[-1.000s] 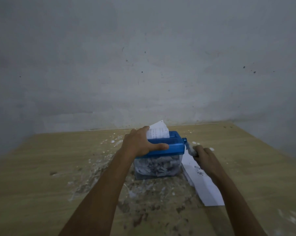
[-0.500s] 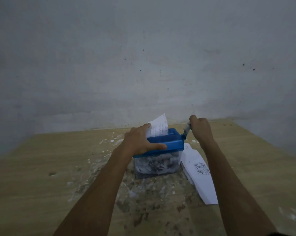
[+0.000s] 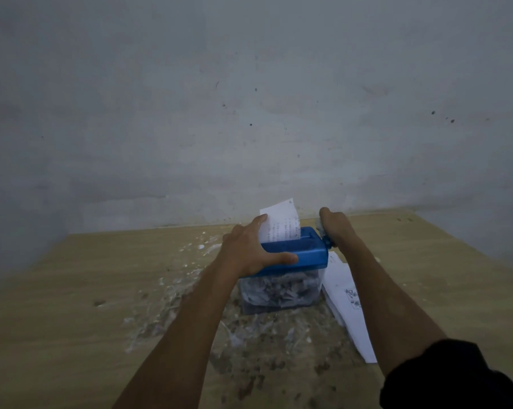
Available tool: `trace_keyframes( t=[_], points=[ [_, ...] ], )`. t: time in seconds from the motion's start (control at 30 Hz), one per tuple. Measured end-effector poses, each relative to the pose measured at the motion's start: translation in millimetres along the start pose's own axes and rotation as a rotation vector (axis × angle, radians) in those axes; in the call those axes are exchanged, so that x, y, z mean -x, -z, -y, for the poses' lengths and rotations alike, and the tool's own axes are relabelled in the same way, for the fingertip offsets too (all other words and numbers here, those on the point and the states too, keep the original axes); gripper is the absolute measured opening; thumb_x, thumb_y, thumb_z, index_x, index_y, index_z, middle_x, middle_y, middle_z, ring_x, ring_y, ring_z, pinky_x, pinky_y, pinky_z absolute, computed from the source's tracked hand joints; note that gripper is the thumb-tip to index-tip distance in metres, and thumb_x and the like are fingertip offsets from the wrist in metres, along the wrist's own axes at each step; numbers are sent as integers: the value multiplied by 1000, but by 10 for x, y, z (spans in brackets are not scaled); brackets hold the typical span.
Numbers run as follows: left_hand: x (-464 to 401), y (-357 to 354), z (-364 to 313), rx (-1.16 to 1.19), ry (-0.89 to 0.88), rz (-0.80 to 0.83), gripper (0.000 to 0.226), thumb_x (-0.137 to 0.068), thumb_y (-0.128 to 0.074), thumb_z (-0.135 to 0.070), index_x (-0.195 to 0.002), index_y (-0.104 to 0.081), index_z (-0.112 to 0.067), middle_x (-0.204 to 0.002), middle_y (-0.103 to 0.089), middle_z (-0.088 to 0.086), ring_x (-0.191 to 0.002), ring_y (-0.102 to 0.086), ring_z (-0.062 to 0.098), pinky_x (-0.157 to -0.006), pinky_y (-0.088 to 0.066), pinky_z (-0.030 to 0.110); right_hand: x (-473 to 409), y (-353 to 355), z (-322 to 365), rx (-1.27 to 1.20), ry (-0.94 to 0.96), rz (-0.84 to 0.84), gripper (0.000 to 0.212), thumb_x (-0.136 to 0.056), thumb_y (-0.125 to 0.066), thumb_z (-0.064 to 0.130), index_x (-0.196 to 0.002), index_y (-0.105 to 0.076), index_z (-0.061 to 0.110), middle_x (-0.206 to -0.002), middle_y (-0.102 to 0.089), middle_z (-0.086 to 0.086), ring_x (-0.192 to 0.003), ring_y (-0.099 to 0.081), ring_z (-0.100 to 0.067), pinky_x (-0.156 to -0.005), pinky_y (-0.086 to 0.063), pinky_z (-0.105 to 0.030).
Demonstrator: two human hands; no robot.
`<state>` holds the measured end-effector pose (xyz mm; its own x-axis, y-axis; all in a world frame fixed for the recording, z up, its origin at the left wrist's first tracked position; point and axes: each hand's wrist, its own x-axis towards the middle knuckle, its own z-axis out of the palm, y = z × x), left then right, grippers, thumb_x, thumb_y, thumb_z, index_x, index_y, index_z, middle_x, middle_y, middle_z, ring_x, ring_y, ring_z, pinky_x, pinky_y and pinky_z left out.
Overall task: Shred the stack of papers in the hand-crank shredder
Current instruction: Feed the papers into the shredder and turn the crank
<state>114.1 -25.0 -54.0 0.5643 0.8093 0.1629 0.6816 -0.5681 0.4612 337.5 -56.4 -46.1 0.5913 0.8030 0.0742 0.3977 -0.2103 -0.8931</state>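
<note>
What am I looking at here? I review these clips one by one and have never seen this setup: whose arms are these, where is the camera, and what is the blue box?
There is no robot. A person wears a camera on the head, so the single view looks forward and down along their own two arms.

The blue box is a small hand-crank shredder standing on a wooden table against a grey wall. Its clear bin below holds paper shreds.

The left hand grips the shredder's blue top to steady it. The right hand is curled round the crank at the shredder's right side.

One printed sheet stands in the slot. More paper lies on the table to the right, and scraps are scattered around.
</note>
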Motion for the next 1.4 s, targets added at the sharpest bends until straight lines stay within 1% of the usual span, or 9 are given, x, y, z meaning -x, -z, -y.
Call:
trace_keyframes(
  t=[0.23,0.4,0.5,0.67,0.87,1.03,1.17,1.3,1.4],
  points=[
    [9,-11,-27,-5,23,-24,124,-55,-62,-92,-156,-21,-34,-155,-40,3,-134,-41,30,-107,-40,51,137,-71,-430,230,-141,260,22,-98,-47,18,-78,-50,9,-68,-47,-6,-56,-39,-15,-53,-36,-27],
    [36,7,-93,-45,36,-31,119,-59,-64,-89,-156,-24,-32,-156,-39,2,-136,-40,29,-110,-38,49,426,-1,-725,423,-14,183,23,-98,-43,4,-79,-40,17,-82,-52,-10,-78,-50,-23,-67,-32,-25],
    [28,13,-87,-50,36,-20,120,-58,-63,-90,-155,-27,-30,-158,-38,0,-138,-40,28,-110,-38,50,577,79,-819,498,87,161,19,-99,-41,11,-81,-40,17,-77,-50,-3,-67,-48,-17,-60,-32,-25],
    [-25,34,-60,-78,52,26,126,-50,-58,-96,-154,-31,-30,-159,-36,-2,-139,-39,28,-112,-36,51,855,214,-787,246,163,33,32,-99,-36,10,-67,-39,14,-59,-42,0,-53,-35,-13,-49,-26,-22],
    [-50,59,-44,-64,20,54,125,-53,-62,-93,-155,-31,-27,-160,-35,-2,-141,-39,27,-113,-37,48,852,217,-546,-302,144,-101,30,-93,-43,25,-64,-37,18,-55,-27,-1,-51,-20,-14,-53,-18,-33],
    [-61,66,-52,-142,-10,84,120,-60,-60,-91,-157,-27,-29,-162,-30,-4,-144,-35,26,-116,-33,48,784,120,-394,-385,153,-248,30,-81,-46,39,-65,-42,14,-62,-29,-10,-56,-25,-18,-56,-21,-38],
    [-74,61,-35,-155,-30,80,115,-62,-58,-91,-156,-29,-31,-161,-32,-4,-143,-36,26,-115,-33,48,641,152,-222,-352,165,-303,36,-89,-46,27,-55,-43,13,-51,-39,-1,-50,-31,-15,-55,-27,-32],
    [-66,45,8,-68,-65,68,114,-62,-66,-86,-155,-27,-34,-161,-33,-6,-142,-38,25,-114,-37,48,411,222,30,-212,189,-239,46,-91,-39,26,-52,-56,9,-52,-59,0,-47,-48,-13,-54,-39,-27],
    [-76,40,16,-38,-58,58,123,-57,-65,-89,-157,-20,-35,-162,-31,-4,-141,-39,28,-112,-39,50,194,175,93,-121,123,-108,47,-90,-35,27,-50,-54,11,-49,-58,0,-50,-49,-17,-54,-36,-27]
  ],
)
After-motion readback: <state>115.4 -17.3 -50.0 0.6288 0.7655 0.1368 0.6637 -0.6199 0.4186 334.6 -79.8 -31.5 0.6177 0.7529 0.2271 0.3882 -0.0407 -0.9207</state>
